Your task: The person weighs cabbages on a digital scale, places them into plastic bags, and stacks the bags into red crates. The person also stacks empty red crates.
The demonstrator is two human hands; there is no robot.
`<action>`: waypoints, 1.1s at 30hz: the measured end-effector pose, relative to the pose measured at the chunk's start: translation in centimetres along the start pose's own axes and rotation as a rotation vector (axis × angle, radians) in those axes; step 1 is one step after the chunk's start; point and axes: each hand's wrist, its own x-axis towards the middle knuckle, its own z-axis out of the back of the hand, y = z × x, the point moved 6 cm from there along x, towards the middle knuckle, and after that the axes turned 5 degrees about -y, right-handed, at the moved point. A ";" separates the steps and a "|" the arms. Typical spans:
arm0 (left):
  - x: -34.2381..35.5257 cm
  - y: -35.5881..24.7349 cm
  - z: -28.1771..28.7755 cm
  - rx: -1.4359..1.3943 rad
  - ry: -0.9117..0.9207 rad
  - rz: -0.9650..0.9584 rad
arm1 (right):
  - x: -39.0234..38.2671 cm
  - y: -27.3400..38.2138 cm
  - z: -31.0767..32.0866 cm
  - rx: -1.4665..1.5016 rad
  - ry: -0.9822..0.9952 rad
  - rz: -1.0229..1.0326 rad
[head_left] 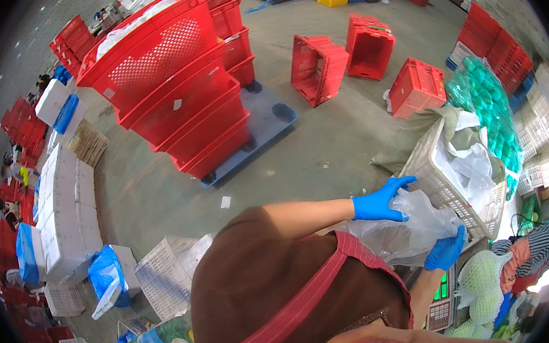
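Observation:
Blue gloves cover both hands. My left hand (381,202) reaches out with fingers and thumb spread apart, at the upper edge of a clear plastic bag (396,236). On the bag's other side, my right hand (447,249) has its fingers closed on the plastic. The bag hangs crumpled and loose in front of my body; what is in it, if anything, I cannot make out. Just beyond my hands stands a tilted white slatted crate (440,181) with more thin plastic (471,172) in it. A scale (441,303) with a lit green display sits under my right wrist.
Nested red crates (185,101) stand on a blue pallet (252,131). Several single red crates (318,71) lie on the floor. Green netted goods (485,103) rise behind the white crate. Foam-netted produce (483,281) is beside the scale. White boxes (68,213) line the left.

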 end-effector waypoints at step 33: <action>4.7 -3.3 -10.3 -0.296 0.217 0.642 | -9.6 10.1 5.3 -1.600 -0.130 1.034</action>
